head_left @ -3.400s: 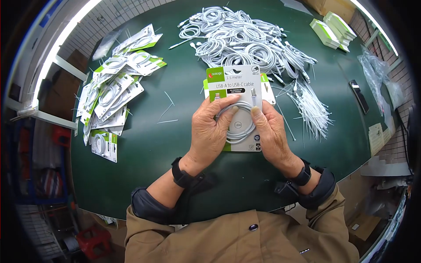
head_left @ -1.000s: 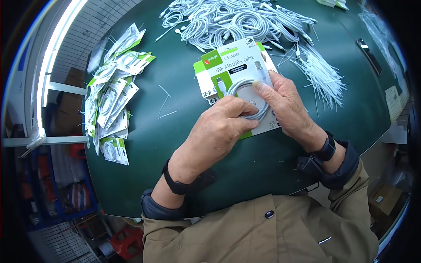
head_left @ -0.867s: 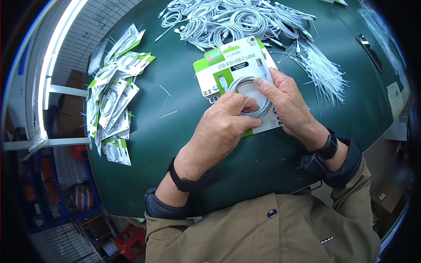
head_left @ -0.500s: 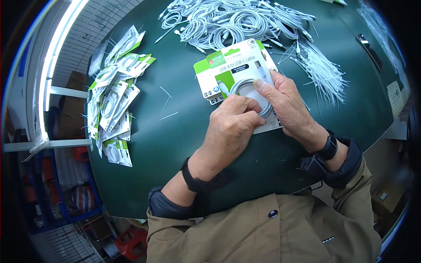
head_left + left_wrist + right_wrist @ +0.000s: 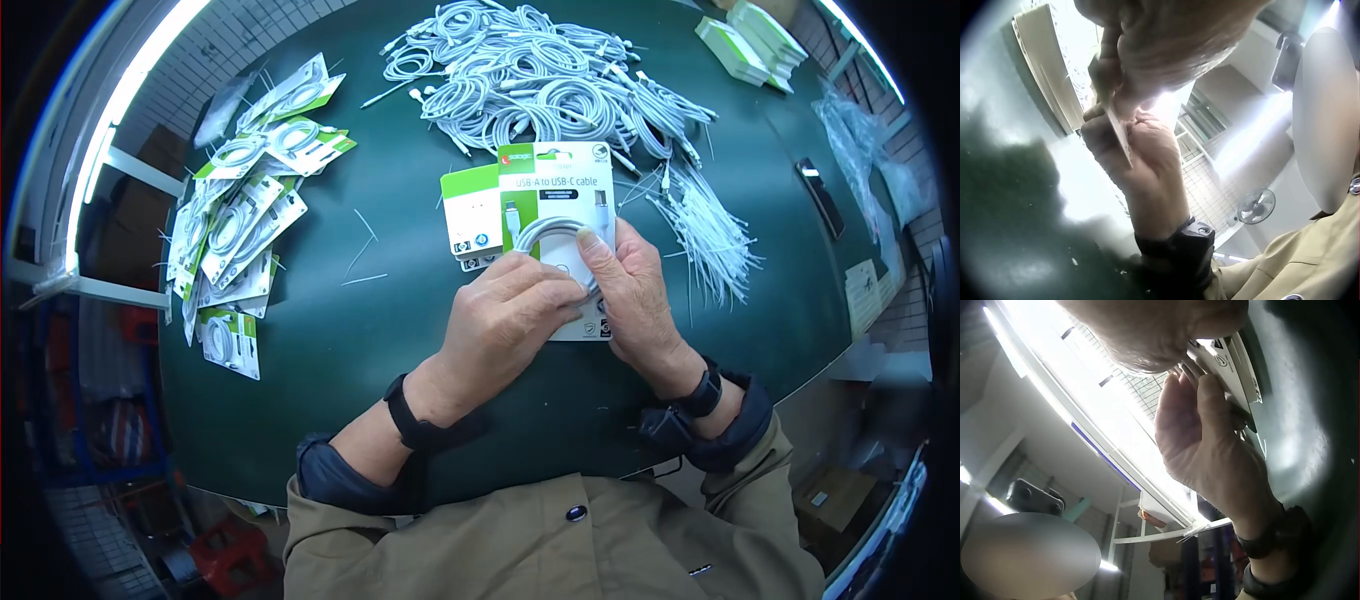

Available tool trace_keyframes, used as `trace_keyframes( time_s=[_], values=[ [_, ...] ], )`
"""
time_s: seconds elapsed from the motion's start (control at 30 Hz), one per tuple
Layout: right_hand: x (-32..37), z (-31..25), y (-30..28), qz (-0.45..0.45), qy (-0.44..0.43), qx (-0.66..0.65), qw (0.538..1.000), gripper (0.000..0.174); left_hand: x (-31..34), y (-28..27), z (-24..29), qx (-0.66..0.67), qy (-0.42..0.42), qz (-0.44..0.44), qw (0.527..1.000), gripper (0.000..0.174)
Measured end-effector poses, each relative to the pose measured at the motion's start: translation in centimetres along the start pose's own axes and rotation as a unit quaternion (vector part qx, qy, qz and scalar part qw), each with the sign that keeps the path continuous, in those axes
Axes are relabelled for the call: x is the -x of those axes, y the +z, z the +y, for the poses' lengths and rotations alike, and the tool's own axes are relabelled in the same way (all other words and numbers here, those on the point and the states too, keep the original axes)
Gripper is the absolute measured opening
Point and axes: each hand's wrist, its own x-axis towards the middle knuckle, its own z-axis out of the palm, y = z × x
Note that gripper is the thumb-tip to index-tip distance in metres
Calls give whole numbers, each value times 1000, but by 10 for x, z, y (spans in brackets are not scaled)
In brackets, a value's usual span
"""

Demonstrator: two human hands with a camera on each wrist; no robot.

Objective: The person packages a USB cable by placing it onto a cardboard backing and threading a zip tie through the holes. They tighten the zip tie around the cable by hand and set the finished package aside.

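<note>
A white and green printed card (image 5: 556, 165), labelled as a USB-A to USB-C cable, is held upright above the green table. A coiled white USB cable (image 5: 548, 229) lies against its front, its two plugs near the upper part of the card. My right hand (image 5: 636, 290) grips the card's right side, with the thumb pressed over the coil. My left hand (image 5: 512, 318) has curled fingers at the coil's lower left and hides that part of it. In the left wrist view, the card (image 5: 1119, 136) appears edge-on in the right hand (image 5: 1150, 156).
More cards (image 5: 470, 205) lie stacked behind the held one. Beyond is a large heap of white cables (image 5: 550, 85), with a bundle of cable ties (image 5: 708, 240) to its right. Carded cables (image 5: 238, 235) are piled at left. A phone (image 5: 820, 198) and plastic bags (image 5: 870, 160) lie at right.
The left hand has gone from the card's left side to the coil's lower part. The card has turned from tilted to upright and sits farther right of the stack; the head view has shifted.
</note>
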Motion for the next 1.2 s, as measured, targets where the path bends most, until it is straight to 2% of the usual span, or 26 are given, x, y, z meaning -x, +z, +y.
trace_keyframes(
  time_s=[0.03, 0.13, 0.27, 0.5, 0.6, 0.67, 0.8, 0.83, 0.93, 1.07, 1.2],
  values=[
    [2, -5, 3, -1, 8, -39, 999, 32, 1, 1, 0, -7, 13, 2, 1000, 23],
    [6, -5, 6, -1, -2, 2, 1000, 32, 2, -2, 0, -10, 32, -7, 999, 21],
    [12, -8, 10, -12, 13, -25, 1000, 34, 7, -11, -4, -44, 83, -27, 995, 20],
    [19, -4, 14, 19, 36, -78, 996, 33, 9, -14, -3, -106, 169, -43, 979, 21],
    [16, 1, 10, 21, 3, -42, 999, 33, 2, -15, -6, -101, 147, -50, 983, 23],
    [11, 5, 4, 20, -33, 15, 999, 35, 2, -14, -13, -62, 122, -21, 990, 27],
    [11, -1, 6, 27, -58, 0, 998, 36, -9, -27, -7, -7, 44, 73, 996, 33],
    [11, 0, 5, 26, -68, 7, 997, 36, -4, -26, -7, -9, -14, 96, 995, 39],
    [14, -3, 7, 22, -92, 27, 995, 36, -5, -28, 0, -81, -61, 122, 987, 42],
    [16, -4, 8, 12, -109, 28, 994, 36, -18, -22, 6, -135, -66, 141, 979, 47],
    [18, -4, 10, 22, -124, 29, 992, 37, -19, -5, -4, -37, -81, 147, 985, 40]
  ],
)
